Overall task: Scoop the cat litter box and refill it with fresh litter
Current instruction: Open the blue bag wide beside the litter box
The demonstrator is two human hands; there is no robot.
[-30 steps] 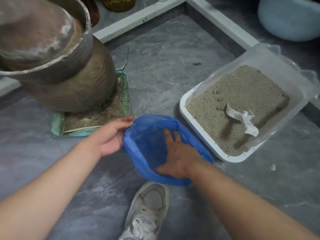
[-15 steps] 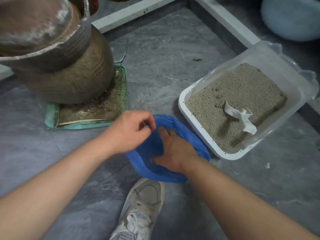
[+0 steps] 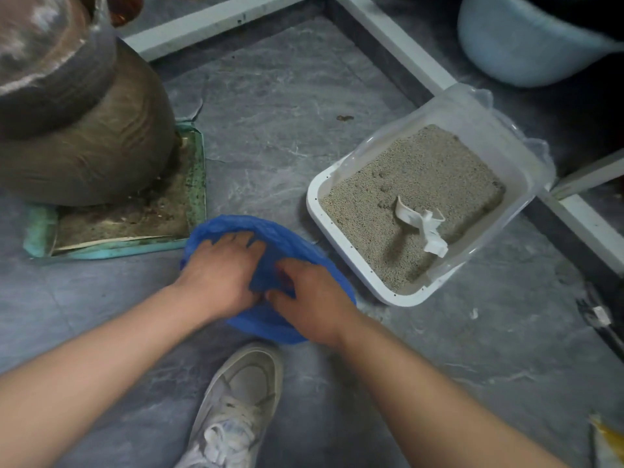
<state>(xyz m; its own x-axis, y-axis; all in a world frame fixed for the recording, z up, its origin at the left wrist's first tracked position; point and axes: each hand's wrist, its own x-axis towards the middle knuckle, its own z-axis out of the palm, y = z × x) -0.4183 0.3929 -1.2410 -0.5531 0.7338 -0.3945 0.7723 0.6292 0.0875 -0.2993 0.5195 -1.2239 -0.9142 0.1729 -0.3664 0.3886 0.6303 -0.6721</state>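
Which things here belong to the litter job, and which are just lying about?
Job: white plastic litter box, white plastic scoop in it, crumpled blue plastic bag under both hands.
Lying about: big brown clay jar, pale blue plastic tub, white sneaker.

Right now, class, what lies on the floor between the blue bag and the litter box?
In the head view, only bare grey floor separates the blue bag from the litter box.
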